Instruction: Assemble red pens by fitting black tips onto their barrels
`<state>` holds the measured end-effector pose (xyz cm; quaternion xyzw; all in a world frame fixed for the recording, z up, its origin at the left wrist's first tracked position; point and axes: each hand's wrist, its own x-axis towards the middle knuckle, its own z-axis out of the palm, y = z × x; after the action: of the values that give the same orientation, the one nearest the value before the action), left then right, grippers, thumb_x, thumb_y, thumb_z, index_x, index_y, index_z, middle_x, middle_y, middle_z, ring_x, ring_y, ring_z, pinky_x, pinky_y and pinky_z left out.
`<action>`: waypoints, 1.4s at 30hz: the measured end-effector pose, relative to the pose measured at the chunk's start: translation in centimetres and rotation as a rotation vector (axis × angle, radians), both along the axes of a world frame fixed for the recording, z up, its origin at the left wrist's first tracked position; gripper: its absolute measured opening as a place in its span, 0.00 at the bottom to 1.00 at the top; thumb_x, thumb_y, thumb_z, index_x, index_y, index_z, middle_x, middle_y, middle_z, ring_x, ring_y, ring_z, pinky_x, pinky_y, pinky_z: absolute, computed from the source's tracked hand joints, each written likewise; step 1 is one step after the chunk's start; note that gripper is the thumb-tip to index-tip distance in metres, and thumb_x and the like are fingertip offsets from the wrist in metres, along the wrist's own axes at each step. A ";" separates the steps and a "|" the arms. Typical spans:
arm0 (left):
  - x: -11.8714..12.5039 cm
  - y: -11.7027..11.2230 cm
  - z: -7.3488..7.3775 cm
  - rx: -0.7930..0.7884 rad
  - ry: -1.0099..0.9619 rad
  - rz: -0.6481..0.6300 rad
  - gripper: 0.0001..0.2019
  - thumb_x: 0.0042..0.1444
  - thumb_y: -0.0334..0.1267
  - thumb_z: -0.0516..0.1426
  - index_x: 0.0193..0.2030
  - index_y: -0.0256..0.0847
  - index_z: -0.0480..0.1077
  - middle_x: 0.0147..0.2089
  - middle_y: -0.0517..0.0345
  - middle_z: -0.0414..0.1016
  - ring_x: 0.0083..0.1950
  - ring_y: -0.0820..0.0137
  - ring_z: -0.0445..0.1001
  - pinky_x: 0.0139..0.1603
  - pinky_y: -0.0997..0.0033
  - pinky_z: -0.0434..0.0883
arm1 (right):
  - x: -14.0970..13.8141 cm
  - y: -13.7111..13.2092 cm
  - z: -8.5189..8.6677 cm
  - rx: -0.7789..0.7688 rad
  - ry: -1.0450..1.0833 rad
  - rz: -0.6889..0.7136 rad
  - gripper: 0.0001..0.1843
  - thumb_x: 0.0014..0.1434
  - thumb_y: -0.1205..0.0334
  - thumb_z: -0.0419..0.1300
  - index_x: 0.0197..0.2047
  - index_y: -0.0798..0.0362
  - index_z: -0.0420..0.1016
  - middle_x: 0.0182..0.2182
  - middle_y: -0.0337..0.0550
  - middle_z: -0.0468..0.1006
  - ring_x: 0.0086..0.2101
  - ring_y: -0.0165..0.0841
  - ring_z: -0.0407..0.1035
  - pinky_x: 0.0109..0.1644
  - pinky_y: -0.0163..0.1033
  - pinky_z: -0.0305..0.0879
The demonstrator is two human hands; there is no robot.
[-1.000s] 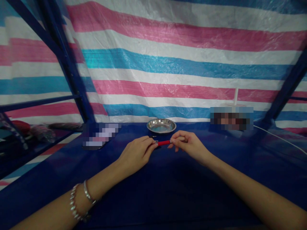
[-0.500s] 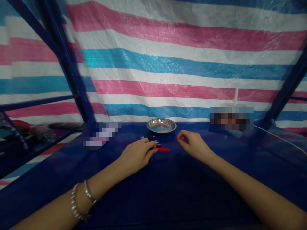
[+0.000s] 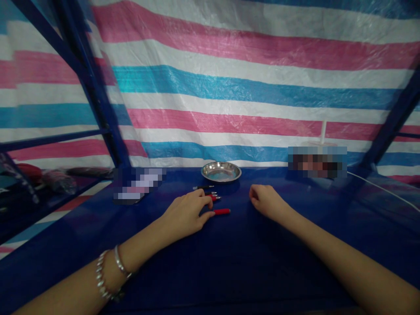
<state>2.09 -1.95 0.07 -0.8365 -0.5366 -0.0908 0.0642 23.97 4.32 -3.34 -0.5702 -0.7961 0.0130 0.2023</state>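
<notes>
Leftmost: a wrist bracelet of pale beads [image 3: 101,278] on the left arm. Past it, a dark slab [image 3: 129,201] on the blue table [image 3: 249,262], its face masked by pixelation.

Left hand [image 3: 187,213] palm down, thumb and forefinger parted, fingertips over a clutch of silver-tipped pens [image 3: 215,198]; exact count hidden by the fingers. Black pen [image 3: 204,187] lies just beyond the knuckles.

Red pen [image 3: 222,211] lies nearest, pointing rightward, its left end at the thumb; cannot tell whether thumb touches or merely screens it. Judged light, stiff, smooth-barrelled, liable to roll if nudged; not fragile. Best hold: mid-barrel, thumb against forefinger, clear of the tip.

Shallow metal dish [image 3: 221,180] behind the pens, near the table's far edge.

Right hand [image 3: 264,201] well apart from the pens, fingers curled in loosely, nothing seen in them. Farther right, a pixelated object [image 3: 317,162]; white cable [image 3: 383,187] trails off from it.
</notes>
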 end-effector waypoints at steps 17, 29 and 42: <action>-0.2 0.4 0.7 0.136 -0.070 0.075 0.22 0.57 0.48 0.39 0.26 0.39 0.67 0.29 0.58 0.65 0.31 0.74 0.65 0.31 0.75 0.59 | -0.3 -0.7 0.2 0.143 0.035 0.075 0.07 0.51 0.65 0.53 0.35 0.57 0.67 0.29 0.45 0.67 0.30 0.30 0.61 0.35 0.34 0.54; -1.3 1.3 0.6 0.179 -0.121 0.158 0.23 0.57 0.47 0.39 0.25 0.37 0.68 0.30 0.56 0.66 0.31 0.74 0.65 0.32 0.73 0.61 | -0.7 -1.1 0.4 0.151 0.126 0.160 0.06 0.51 0.65 0.53 0.34 0.57 0.67 0.28 0.42 0.66 0.28 0.27 0.60 0.33 0.33 0.54; -1.8 1.7 -0.1 0.035 -0.054 0.197 0.09 0.52 0.42 0.49 0.38 0.45 0.66 0.40 0.57 0.64 0.39 0.67 0.67 0.36 0.68 0.65 | -0.9 -1.2 0.4 0.121 0.161 0.179 0.05 0.51 0.66 0.53 0.32 0.56 0.68 0.27 0.42 0.66 0.29 0.27 0.60 0.33 0.33 0.54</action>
<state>0.34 -0.21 -0.07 -0.7757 -0.6162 -0.1157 0.0729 23.12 3.09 -2.91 -0.4807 -0.8244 0.0286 0.2976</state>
